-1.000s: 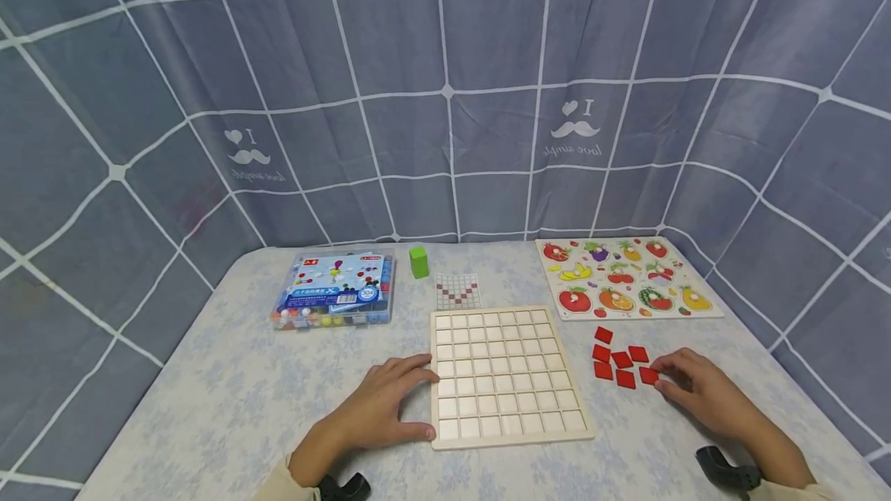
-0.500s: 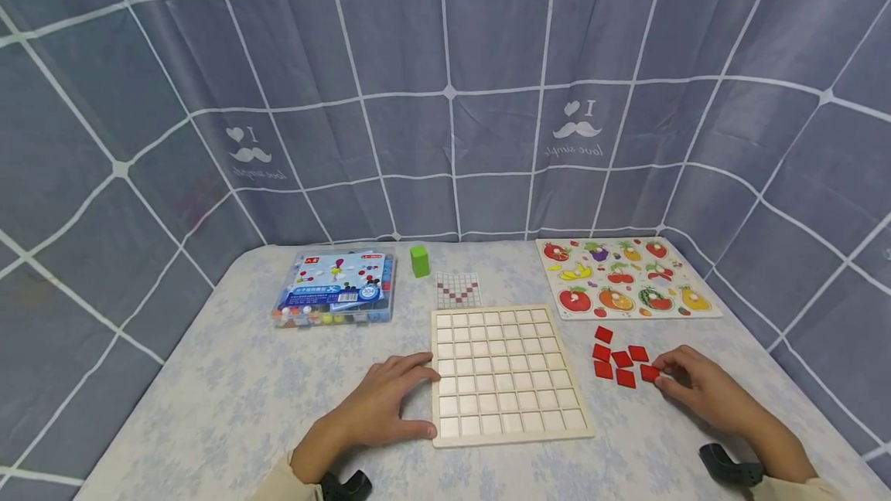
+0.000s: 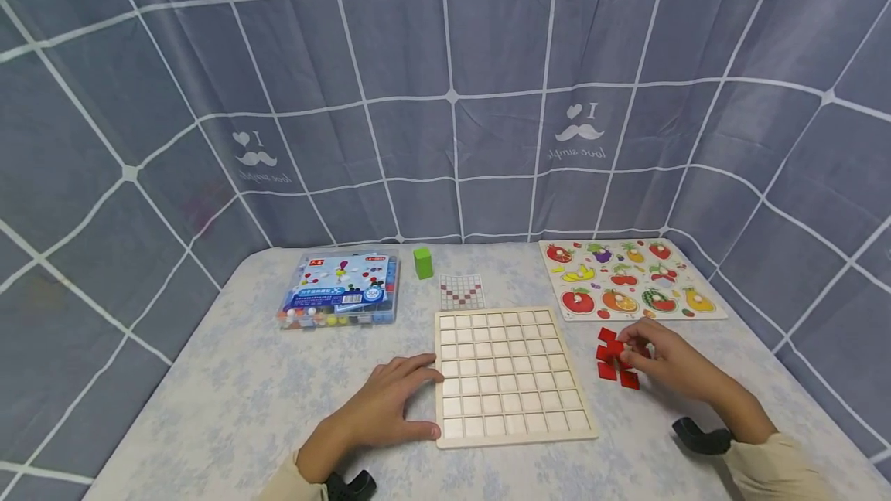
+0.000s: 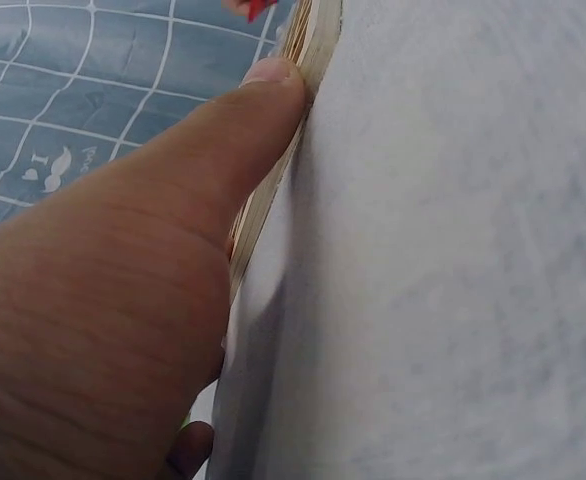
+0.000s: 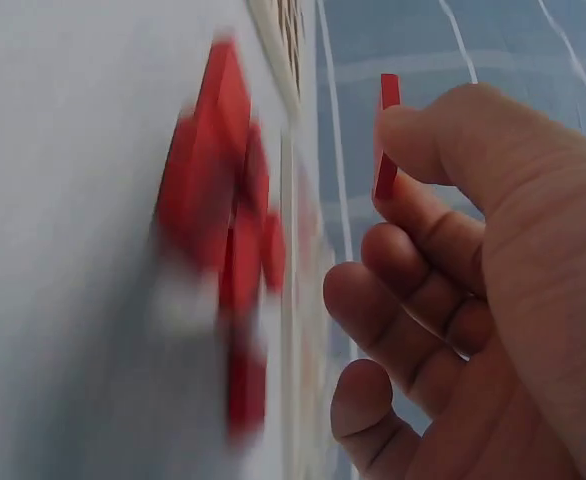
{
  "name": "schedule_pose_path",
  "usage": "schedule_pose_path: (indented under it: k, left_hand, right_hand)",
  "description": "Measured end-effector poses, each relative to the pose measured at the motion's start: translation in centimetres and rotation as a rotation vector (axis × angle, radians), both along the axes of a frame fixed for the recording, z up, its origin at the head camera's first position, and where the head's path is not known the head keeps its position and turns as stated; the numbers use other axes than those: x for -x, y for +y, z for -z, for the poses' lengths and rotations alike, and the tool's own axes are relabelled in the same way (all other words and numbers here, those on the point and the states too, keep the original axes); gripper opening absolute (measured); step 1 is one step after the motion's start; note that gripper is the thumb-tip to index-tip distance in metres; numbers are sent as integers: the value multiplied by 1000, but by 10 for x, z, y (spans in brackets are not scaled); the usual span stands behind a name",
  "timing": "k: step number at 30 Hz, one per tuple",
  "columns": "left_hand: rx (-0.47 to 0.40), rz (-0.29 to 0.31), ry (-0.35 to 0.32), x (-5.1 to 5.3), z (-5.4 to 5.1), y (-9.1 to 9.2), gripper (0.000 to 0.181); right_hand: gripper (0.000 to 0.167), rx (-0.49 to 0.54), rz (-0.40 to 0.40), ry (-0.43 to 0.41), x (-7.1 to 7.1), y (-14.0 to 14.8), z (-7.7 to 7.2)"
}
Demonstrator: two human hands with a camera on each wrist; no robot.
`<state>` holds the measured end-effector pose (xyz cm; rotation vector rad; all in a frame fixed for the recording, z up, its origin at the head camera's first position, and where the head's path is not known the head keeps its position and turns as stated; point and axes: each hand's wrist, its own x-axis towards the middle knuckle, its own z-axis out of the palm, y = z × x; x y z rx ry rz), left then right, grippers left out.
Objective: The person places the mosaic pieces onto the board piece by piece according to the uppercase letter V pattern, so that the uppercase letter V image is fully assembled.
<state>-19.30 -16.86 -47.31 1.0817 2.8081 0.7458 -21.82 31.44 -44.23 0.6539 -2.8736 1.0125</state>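
Observation:
A light wooden board with a grid of square recesses lies on the table. My left hand rests against its left edge, thumb near the front corner and fingers spread farther back. The left wrist view shows the thumb touching the board's side. Between thumb and index finger, my right hand pinches a thin red square tile, held on edge above the table. Below and left of that hand lie several loose red tiles, partly hidden by it in the head view and blurred in the right wrist view.
Behind the board lies a small pattern card, with a green block beside it. A clear plastic box of coloured parts stands at the back left. At the back right is a fruit puzzle board.
My right hand has lifted a red tile from the right side of the group and moved left and slightly back with it. My left hand stays at the board's edge.

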Motion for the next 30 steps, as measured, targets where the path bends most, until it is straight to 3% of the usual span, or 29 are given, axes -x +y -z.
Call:
schedule_pose_path:
  k: [8, 11, 16, 21, 30]
  left_hand:
    - [8, 0, 3, 2, -2, -1, 65]
    - [-1, -1, -7, 1, -2, -1, 64]
    - [-8, -10, -40, -1, 1, 0, 64]
    - [-13, -12, -25, -1, 2, 0, 63]
    - [-26, -7, -46, -1, 4, -1, 62]
  right_hand:
    - [15, -23, -254, -28, 37, -79, -13]
    - [15, -56, -307, -4, 46, -111, -12]
    - [15, -140, -328, 36, 49, -160, -9]
    - [16, -174, -337, 67, 49, -198, -11]
    - [13, -147, -310, 88, 53, -228, 2]
